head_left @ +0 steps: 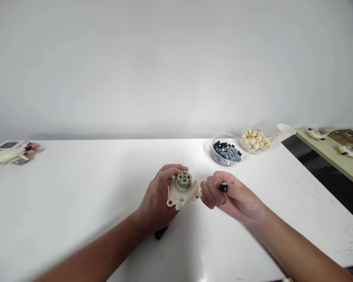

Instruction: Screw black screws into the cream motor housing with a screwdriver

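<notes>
My left hand (157,194) grips a cream plastic housing (182,194) from its left side, with fingertips curled over the top. A small metal electric motor (184,180) sits upright in the housing. My right hand (231,194) holds a small black cylindrical part (223,187) between thumb and fingers, close to the housing's right edge. Under my left wrist lies a black tool handle (161,232), probably a screwdriver's, with the rest of it hidden.
A clear bowl (226,159) of black pieces and silver screws stands at the far table edge, beside a heap of cream plastic parts (255,141) and a white paper cup (286,130). Assembled cream units lie at far left (8,154) and on a lower side table (338,156).
</notes>
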### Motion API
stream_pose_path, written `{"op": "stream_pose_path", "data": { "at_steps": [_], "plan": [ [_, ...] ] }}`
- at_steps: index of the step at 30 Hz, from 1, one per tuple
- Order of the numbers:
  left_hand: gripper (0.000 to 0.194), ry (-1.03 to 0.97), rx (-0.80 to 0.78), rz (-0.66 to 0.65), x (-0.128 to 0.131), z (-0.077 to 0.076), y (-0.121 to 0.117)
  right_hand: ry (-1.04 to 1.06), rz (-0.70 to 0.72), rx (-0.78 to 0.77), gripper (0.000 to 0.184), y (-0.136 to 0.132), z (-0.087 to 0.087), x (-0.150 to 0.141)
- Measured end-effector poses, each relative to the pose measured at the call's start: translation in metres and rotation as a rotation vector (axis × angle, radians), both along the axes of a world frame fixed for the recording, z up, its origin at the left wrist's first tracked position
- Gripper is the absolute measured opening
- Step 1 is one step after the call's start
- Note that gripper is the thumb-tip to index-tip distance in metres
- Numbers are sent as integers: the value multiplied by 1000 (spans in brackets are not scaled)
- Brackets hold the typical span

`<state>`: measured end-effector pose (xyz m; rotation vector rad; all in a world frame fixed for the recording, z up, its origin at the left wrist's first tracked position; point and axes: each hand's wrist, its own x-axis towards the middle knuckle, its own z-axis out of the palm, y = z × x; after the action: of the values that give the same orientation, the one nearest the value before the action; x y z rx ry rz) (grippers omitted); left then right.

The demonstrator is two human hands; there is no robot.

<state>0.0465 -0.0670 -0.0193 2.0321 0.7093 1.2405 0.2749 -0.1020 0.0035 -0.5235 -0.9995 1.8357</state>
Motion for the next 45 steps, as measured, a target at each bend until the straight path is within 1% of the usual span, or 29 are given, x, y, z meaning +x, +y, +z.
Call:
{"op": "stream_pose_path", "data": {
  "at_steps": [2,7,12,17,19,20,23,25,27,29,33,39,45],
  "plan": [
    [69,17,14,3,0,0,1,5,15,14,18,0,2,0],
    [71,32,23,20,1,0,2,28,114,41,12,0,2,-1],
    [67,43,99,14,1,-1,4,82,118,81,13,1,-4,-1],
    [61,66,100,20,1,0,4,134,139,90,11,1,-2,0],
    [60,76,110,37,1,1,3,101,108,71,10,1,0,1],
    [60,82,117,47,1,2,3,55,69,53,10,2,0,1],
    [57,117,115,69,1,3,3,-155,-133,-3,8,6,-3,1],
    [54,159,93,87,1,3,3,-303,-263,4,9,9,-6,1],
    [51,201,68,117,1,3,4,-405,-318,43,9,10,-8,0],
    [49,233,53,145,1,2,5,-441,-312,80,9,10,-8,-1],
    [45,258,46,171,2,2,5,-443,-290,108,8,8,-8,-2],
    [43,285,41,177,3,4,4,-468,-269,109,11,10,-12,0],
    [42,291,-26,163,2,4,4,-523,-243,120,14,10,-11,5]
  ]
}}
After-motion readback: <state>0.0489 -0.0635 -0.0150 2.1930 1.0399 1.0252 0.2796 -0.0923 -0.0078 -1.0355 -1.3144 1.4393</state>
